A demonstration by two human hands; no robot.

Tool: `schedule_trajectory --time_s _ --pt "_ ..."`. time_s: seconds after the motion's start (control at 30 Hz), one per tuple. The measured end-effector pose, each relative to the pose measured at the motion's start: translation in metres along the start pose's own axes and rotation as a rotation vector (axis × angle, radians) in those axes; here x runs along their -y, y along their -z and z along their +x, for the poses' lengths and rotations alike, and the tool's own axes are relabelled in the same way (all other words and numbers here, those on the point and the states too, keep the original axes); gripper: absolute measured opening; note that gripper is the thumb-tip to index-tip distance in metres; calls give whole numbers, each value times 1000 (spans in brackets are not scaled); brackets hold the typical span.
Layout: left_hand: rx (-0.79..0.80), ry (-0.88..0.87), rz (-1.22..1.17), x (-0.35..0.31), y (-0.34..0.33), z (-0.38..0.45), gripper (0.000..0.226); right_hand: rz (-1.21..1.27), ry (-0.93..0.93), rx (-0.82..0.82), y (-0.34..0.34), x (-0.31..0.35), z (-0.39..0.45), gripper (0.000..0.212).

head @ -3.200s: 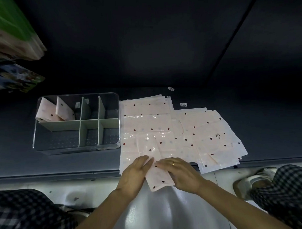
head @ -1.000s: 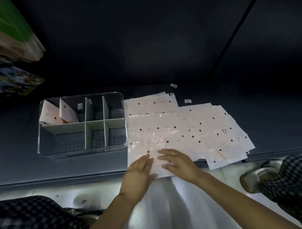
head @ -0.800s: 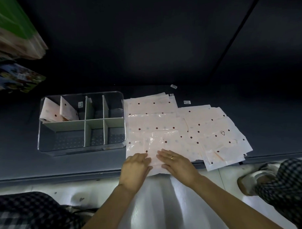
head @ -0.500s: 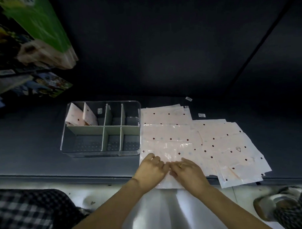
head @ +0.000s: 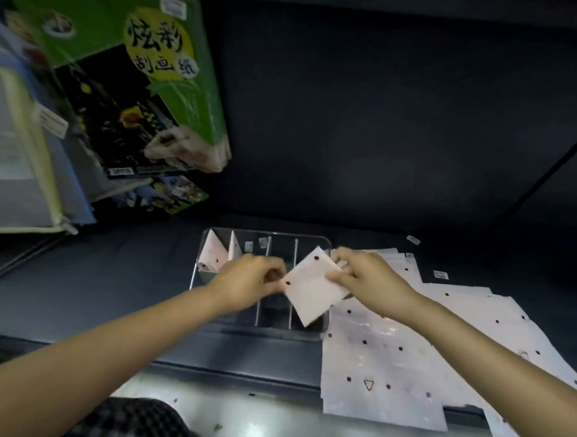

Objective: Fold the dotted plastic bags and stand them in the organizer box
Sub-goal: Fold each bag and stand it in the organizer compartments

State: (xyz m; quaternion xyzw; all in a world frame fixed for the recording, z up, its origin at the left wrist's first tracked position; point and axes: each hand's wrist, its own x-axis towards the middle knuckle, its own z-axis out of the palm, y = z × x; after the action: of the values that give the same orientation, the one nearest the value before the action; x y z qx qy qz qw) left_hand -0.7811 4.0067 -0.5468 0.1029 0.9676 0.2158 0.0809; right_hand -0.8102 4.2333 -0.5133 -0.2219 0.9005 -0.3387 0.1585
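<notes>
Dark shelf (head: 87,290); green packet (head: 151,69) overhead.

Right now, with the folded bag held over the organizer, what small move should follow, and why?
Probably lower the folded bag edge-first into a free compartment of the organizer box. Both the left hand and right hand pinch it above the box, two folded bags already stand at the far left, and flat bags still wait.

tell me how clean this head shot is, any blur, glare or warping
Head view: dim overall, the dark shelf and back wall swallow detail; both the left hand and right hand are motion-smeared, and so is the folded bag they hold over the organizer box; glare sits on the flat bags and the pale floor strip; wide-angle bending tilts the green packet at upper left.
</notes>
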Motion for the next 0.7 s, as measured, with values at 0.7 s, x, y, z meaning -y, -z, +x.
schedule_trajectory --time_s 0.7 --pt "-106 295 37 126 -25 -19 41 -390 -151 -85 -142 70 158 27"
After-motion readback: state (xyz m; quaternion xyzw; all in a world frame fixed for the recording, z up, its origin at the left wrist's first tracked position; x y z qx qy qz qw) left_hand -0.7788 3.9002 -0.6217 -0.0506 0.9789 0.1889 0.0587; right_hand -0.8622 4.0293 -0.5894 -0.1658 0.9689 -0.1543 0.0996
